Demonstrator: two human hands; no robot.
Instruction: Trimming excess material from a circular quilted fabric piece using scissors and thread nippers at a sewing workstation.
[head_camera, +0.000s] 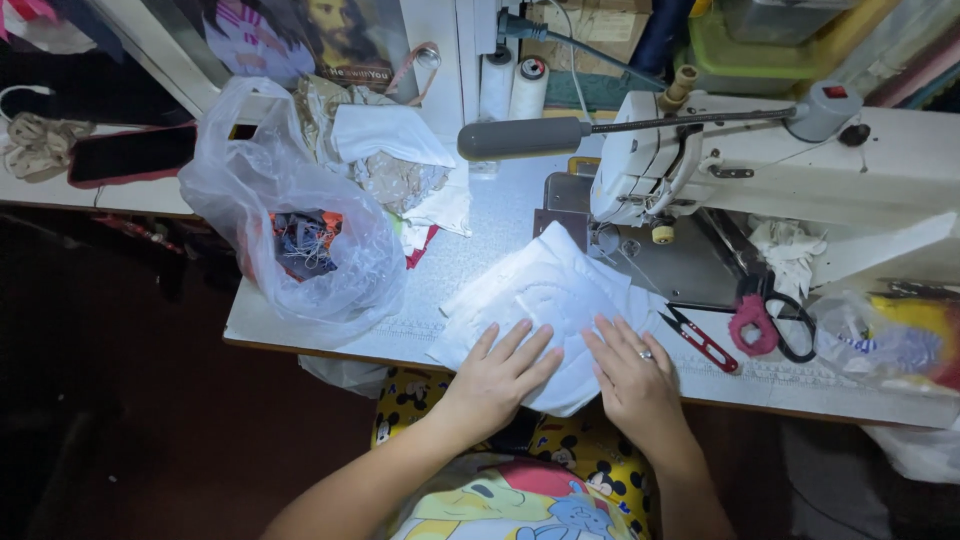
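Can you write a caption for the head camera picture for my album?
Both hands, left hand and right hand, press flat on white fabric beside a sewing machine.

The cloth (545, 300) is white with faint stitched lines, lit bright. The sewing machine (700, 165) is cream, its lamp (525, 138) grey. The thread snips (700, 340) have red handles; the scissors (770, 320) are black with pink wrapping. The plastic bag (300, 230) is clear, showing dark blue and orange scraps. The lap fabric (520, 480) is yellow with cartoon prints. The phone (130, 155) is black in a red case
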